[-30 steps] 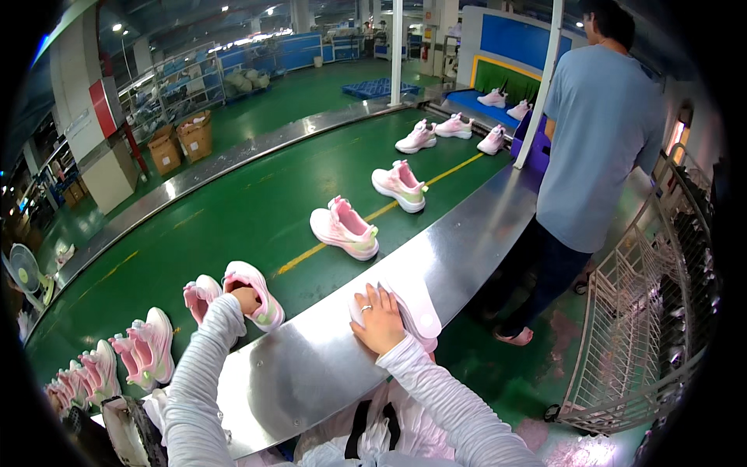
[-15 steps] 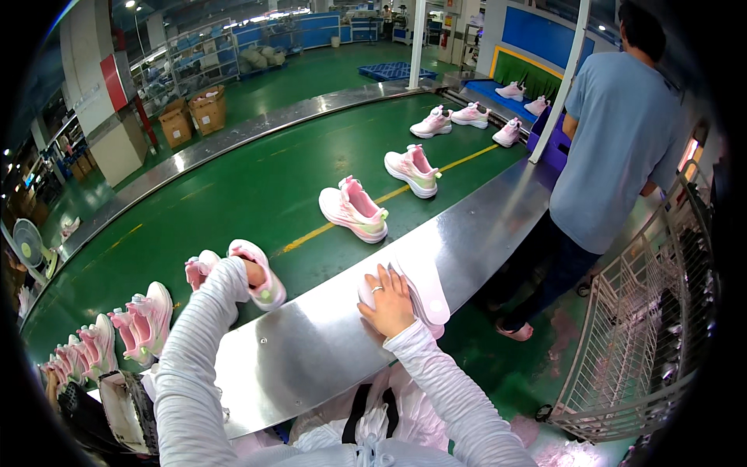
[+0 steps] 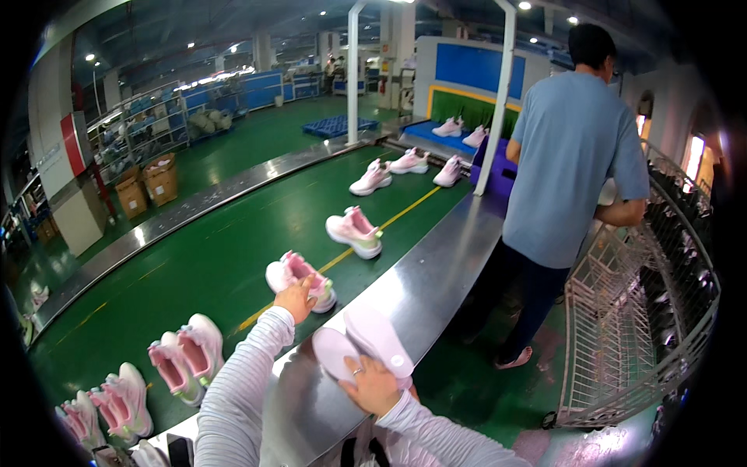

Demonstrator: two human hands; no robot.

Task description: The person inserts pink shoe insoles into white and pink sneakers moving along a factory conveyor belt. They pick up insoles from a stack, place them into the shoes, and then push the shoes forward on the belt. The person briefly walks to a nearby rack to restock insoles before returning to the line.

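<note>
A pink and white sneaker [image 3: 276, 274] with a pale green heel rests on the green conveyor belt. My left hand [image 3: 294, 301] reaches to its heel and collar, fingers stretched out and touching it. On the metal ledge in front of me, my right hand [image 3: 375, 387] is closed over a pair of pale pink insoles [image 3: 381, 336]. One insole has a small round mark. Another sneaker [image 3: 355, 232] stands farther along the belt. To the left, a pair of the same sneakers [image 3: 201, 347] stands side by side, their openings toward me.
More sneaker pairs [image 3: 124, 401] line the near left belt. Several sneakers [image 3: 410, 161] stand at the far end, by a purple bin [image 3: 488, 165]. A person in a blue shirt [image 3: 576, 163] stands at the right beside a wire rack cart [image 3: 599, 342]. A metal ledge [image 3: 440, 253] borders the belt.
My left hand has come out of a sneaker at the left and moved right to a single sneaker. My right hand has closed over the insoles. The view has turned right.
</note>
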